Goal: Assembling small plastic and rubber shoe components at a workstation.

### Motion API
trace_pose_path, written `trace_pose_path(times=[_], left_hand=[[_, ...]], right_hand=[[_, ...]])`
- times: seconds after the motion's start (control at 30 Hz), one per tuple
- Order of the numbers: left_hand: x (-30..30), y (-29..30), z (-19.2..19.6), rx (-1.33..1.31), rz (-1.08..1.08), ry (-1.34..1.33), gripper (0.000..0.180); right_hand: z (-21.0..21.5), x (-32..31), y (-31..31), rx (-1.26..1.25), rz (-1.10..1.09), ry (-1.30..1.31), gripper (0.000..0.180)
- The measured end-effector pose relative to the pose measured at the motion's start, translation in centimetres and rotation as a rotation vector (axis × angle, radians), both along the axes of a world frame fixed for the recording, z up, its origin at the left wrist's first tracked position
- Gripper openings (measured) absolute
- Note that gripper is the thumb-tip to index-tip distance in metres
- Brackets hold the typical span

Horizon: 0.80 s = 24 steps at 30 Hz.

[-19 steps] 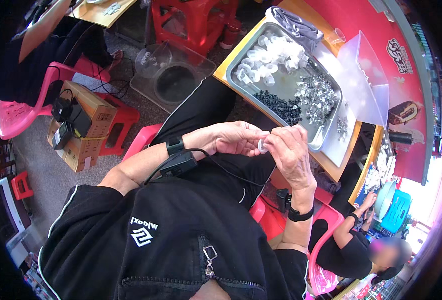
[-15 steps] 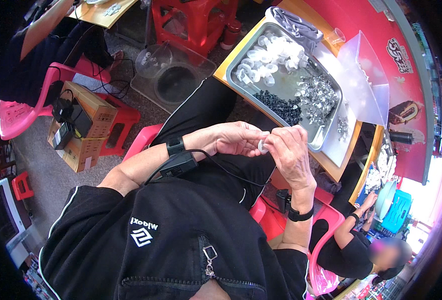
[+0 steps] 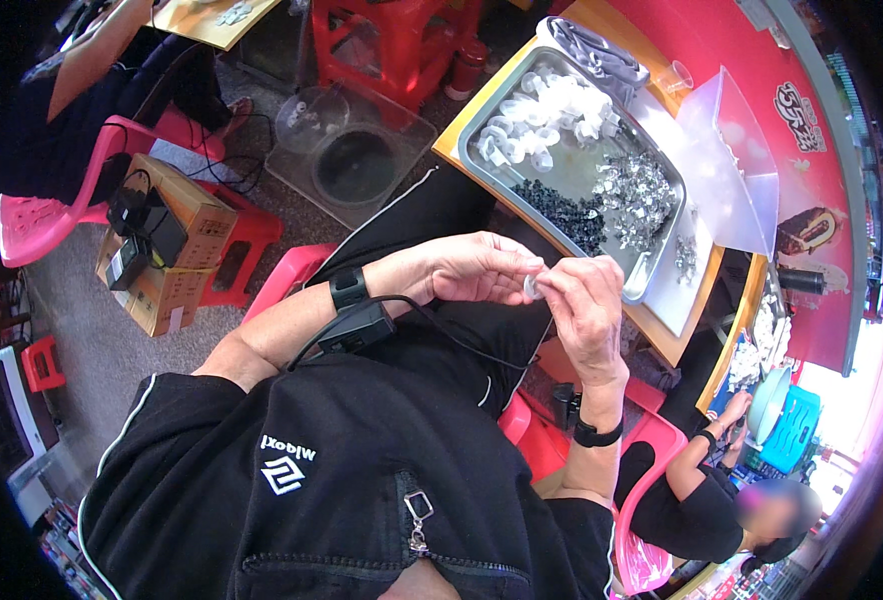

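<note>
My left hand [image 3: 477, 270] and my right hand [image 3: 584, 305] meet over my lap, fingertips close together. Between them is a small whitish translucent plastic piece [image 3: 533, 288], pinched by the right fingers. The left thumb and forefinger are closed at its upper edge; whatever lies inside that pinch is too small to make out. Just beyond the hands a metal tray [image 3: 584, 160] rests on a table. In it are a heap of white translucent plastic caps [image 3: 547, 112], a pile of small black parts [image 3: 560, 215] and a pile of small shiny metal parts [image 3: 634, 198].
A grey cloth [image 3: 594, 50] lies at the tray's far end, beside a clear plastic sheet [image 3: 727, 165]. On the floor ahead is a clear bin [image 3: 347, 165]. A cardboard box [image 3: 167, 260] sits on a red stool at left. Other people sit left and right.
Both hands have risen slightly, still together around the small plastic piece. My view has shifted a little. The tray's piles look the same.
</note>
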<state>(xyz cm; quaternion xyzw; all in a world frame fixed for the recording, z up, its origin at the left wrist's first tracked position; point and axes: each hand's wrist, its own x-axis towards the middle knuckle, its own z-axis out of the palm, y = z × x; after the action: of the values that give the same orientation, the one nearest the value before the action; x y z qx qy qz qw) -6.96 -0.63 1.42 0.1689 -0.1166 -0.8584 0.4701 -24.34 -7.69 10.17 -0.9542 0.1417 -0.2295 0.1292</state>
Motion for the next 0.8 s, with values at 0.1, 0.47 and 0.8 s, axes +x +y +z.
trace_pose_path(times=[0.1, 0.47, 0.8], left_hand=[[0.8, 0.0, 1.5, -0.006, 0.076, -0.054, 0.023], [0.3, 0.6, 0.9, -0.017, 0.111, -0.029, 0.024], [0.1, 2.5, 0.2, -0.072, 0.117, -0.013, 0.023]], right_hand=[[0.3, 0.2, 1.3, 0.137, -0.151, -0.086, 0.02], [0.3, 1.0, 3.7, 0.075, -0.304, -0.047, 0.012], [-0.6, 0.6, 6.4, 0.315, -0.365, -0.117, 0.011]])
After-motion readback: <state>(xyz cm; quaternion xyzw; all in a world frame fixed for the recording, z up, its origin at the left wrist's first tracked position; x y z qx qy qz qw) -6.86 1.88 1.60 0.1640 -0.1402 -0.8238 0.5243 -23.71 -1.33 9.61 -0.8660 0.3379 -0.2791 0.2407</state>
